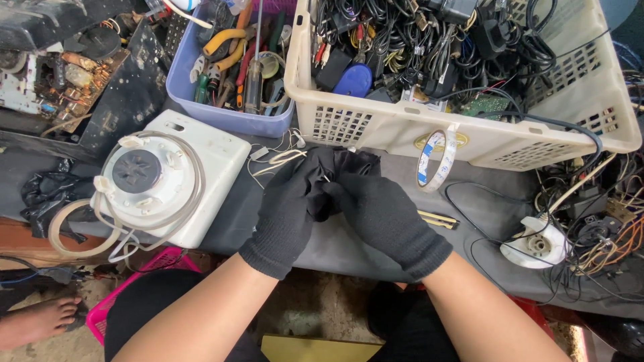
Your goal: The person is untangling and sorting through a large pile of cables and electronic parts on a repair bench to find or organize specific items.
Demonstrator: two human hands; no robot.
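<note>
Head view, looking down on a cluttered grey workbench (376, 234).

Item in hand: a small dark part with a glint of thin metal wire (327, 177), pinched between both gloved hands above the bench's middle, just in front of the cream basket. It is mostly hidden by the black gloves, so its shape and long axis cannot be told. It lies at the fingertips of both hands, where they meet; neither hand is clearly nearer.

Left hand (288, 208): black knit glove, fingers curled together and closed on the part from the left.

Right hand (382, 211): black knit glove, fingers bunched and closed on the same part from the right, touching the left hand's fingertips.

Just beside the hands, left: loose white wire ends (282, 159) on the bench.

Near, right: a roll of clear adhesive tape (436, 159), standing on edge against the slotted cream plastic basket (402, 127), which is full of black cables and adapters.

Near, right of the right wrist: a thin yellow-and-black flat tool (439, 219) lying on the bench.

Left: a white square appliance base (171, 184) with a round grey coupling on top and a pale loop of strip around it.

Behind it: a lavender plastic tub (228, 117) of screwdrivers and pliers.

Far right: a small white round fitting (537, 243) among tangled wires.

Lower left, well apart: a bare foot (37, 322) on the floor, another person's.
</note>
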